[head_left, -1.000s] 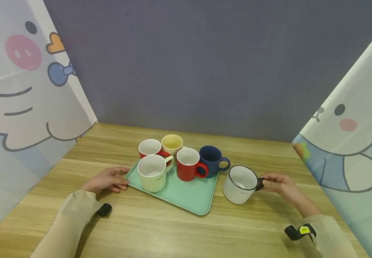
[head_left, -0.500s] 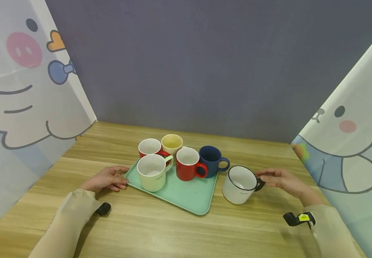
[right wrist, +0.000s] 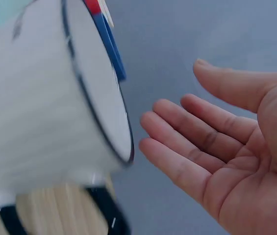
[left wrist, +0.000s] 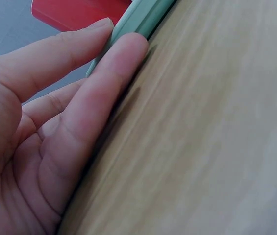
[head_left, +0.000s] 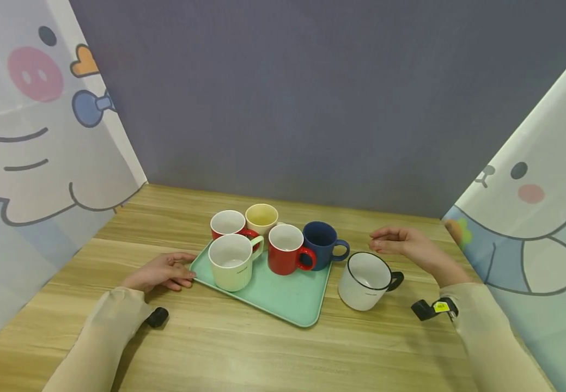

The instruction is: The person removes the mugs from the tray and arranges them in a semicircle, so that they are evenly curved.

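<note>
My left hand pinches the left corner of a mint-green tray. Seen from the left wrist, the tray's rim runs between the fingertips. My right hand, fingers extended and holding nothing, hovers just behind a white mug with a black rim and black handle. That mug stands on the table right of the tray; the right wrist view has the mug apart from the fingertips. On the tray are a cream mug, a red mug and a blue mug.
Behind the cream mug stand another red mug with a white inside and a pale yellow mug. The wooden table ends at a grey backdrop. Cartoon-printed sheets flank both sides.
My right hand has let go of the white mug's handle and moved up and back, away from it. The mug stays in place. The left hand keeps its place at the tray's corner.
</note>
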Demonstrator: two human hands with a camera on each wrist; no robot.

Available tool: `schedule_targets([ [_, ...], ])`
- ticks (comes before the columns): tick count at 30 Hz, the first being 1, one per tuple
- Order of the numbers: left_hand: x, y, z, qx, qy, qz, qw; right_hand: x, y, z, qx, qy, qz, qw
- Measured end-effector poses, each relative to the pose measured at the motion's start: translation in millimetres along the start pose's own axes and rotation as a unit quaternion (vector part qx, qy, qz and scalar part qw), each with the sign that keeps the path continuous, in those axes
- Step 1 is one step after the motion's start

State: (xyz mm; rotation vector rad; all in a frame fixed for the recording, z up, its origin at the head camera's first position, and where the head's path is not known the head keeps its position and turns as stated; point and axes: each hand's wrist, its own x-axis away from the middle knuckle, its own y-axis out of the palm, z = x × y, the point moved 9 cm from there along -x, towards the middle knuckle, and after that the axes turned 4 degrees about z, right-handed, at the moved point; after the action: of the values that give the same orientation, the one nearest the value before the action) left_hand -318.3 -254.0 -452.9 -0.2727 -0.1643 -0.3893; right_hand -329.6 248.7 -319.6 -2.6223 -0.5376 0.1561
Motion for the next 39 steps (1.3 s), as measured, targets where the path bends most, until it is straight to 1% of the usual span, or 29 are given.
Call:
schedule_targets([
  [4, 0.6, -0.7, 1.5, -0.005, 0.003, 0.003, 1.0, -14.1, 7.6, -8.4, 0.04, -0.004, 0.001, 0.9992],
  [5, 0.9, -0.1, 2.0, -0.003, 0.004, 0.002, 1.0, -17.1, 9.6, -9.2, 0.048, 0.001, 0.001, 0.9989],
  [10, 1.5, 2.6, 3.2, 0.002, 0.006, -0.004, 1.0, -31.1, 19.1, -14.2, 0.066, 0.01, 0.007, 0.9977],
  [13, 0.6, 2.0, 1.5, 0.003, 0.003, -0.003, 1.0, -39.3, 23.3, -15.7, 0.075, 0.01, 0.005, 0.9971],
  [19, -0.8, 0.9, 0.3, 0.01, 0.005, -0.006, 0.9999, -52.7, 33.0, -10.3, 0.096, 0.022, -0.027, 0.9948],
  [24, -0.5, 0.2, -0.6, 0.011, -0.001, -0.005, 0.9999, -59.7, 40.7, -4.6, 0.126, 0.038, -0.053, 0.9898],
  [28, 0.6, -0.3, 0.1, 0.008, 0.0, -0.006, 0.9999, -66.6, 49.9, -0.5, 0.16, 0.047, -0.082, 0.9826],
  [32, 0.5, 0.2, -0.1, 0.005, 0.003, -0.009, 0.9999, -73.0, 59.6, 0.9, 0.204, 0.049, -0.109, 0.9717],
  [35, -0.2, 0.0, -0.9, 0.005, 0.002, -0.01, 0.9999, -75.8, 64.7, 0.3, 0.21, 0.046, -0.124, 0.9687],
  [37, -1.0, -1.3, -2.2, 0.007, -0.003, -0.007, 0.9999, -76.2, 67.3, -1.1, 0.202, 0.039, -0.134, 0.9693],
  [39, -1.6, -1.5, -2.3, 0.006, -0.001, -0.009, 0.9999, -76.4, 68.7, -0.9, 0.193, 0.038, -0.139, 0.9706],
])
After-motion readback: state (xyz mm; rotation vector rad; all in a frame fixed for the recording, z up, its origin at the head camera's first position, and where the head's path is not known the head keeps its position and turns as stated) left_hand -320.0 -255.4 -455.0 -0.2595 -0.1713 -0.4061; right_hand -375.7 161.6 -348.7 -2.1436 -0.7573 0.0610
